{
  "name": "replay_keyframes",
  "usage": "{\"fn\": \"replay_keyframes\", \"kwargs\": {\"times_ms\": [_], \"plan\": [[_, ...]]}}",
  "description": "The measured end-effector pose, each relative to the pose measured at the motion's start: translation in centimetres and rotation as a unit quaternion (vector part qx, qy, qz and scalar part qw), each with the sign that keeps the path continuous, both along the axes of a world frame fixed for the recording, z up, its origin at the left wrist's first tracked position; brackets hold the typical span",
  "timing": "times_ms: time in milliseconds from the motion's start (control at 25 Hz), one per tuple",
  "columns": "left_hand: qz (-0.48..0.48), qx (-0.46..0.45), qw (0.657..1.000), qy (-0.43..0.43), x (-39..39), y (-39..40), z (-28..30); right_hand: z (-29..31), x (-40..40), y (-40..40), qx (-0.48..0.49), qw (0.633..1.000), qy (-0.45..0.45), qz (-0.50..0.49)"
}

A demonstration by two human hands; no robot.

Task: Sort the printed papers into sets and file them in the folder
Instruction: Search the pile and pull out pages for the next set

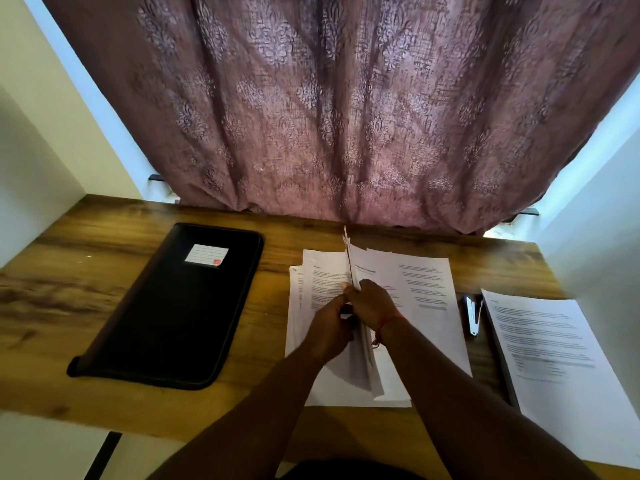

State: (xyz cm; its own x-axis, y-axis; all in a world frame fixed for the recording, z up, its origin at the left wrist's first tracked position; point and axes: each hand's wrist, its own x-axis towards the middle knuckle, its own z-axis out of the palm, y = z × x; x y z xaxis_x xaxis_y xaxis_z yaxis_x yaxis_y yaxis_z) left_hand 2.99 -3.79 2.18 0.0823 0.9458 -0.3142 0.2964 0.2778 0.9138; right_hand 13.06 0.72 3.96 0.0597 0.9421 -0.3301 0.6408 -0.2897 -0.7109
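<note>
A set of printed sheets [350, 261] stands on its edge at the middle of the wooden desk, above other loose printed papers [429, 289] lying flat. My left hand [329, 323] grips the upright set from the left and my right hand [372, 303] grips it from the right, both near its middle. A black zipped folder [173, 306] with a white label lies shut on the desk's left half. Another stack of printed papers [554, 358] lies flat at the right.
A stapler [472, 315] lies between the middle papers and the right stack. A patterned purple curtain [329, 116] hangs behind the desk's far edge. White walls close in on both sides. The wooden desk [52, 306] shows bare wood at the far left.
</note>
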Motion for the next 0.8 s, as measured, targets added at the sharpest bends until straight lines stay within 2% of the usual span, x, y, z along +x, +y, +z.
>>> {"fn": "replay_keyframes", "kwargs": {"times_ms": [80, 240, 360, 440, 560, 680, 800], "plan": [[-0.04, 0.006, 0.999, 0.02, -0.4, 0.0, -0.3, -0.2, 0.5, 0.1, 0.002, 0.999, 0.01, -0.031], [-0.094, 0.039, 0.992, 0.077, -0.7, 0.1, -0.2, -0.5, 1.9, 0.4, 0.018, 0.996, -0.064, -0.054], [-0.02, 0.08, 0.979, 0.185, -2.1, 0.5, -1.1, -0.3, 3.5, 0.7, 0.023, 0.982, -0.183, -0.034], [0.037, 0.086, 0.964, 0.248, -3.4, 0.8, -2.7, -0.6, 4.1, 0.7, 0.003, 0.974, -0.225, -0.002], [0.069, 0.073, 0.947, 0.304, -4.1, 1.6, -3.9, -1.9, 3.8, 0.4, -0.049, 0.978, -0.201, 0.023], [0.062, 0.104, 0.917, 0.379, -4.1, 2.4, -3.5, -3.6, 3.9, 0.1, -0.068, 0.988, -0.131, -0.033], [0.052, 0.125, 0.9, 0.415, -4.0, 2.6, -3.4, -4.8, 4.5, 0.3, -0.065, 0.992, -0.076, -0.082]]}}
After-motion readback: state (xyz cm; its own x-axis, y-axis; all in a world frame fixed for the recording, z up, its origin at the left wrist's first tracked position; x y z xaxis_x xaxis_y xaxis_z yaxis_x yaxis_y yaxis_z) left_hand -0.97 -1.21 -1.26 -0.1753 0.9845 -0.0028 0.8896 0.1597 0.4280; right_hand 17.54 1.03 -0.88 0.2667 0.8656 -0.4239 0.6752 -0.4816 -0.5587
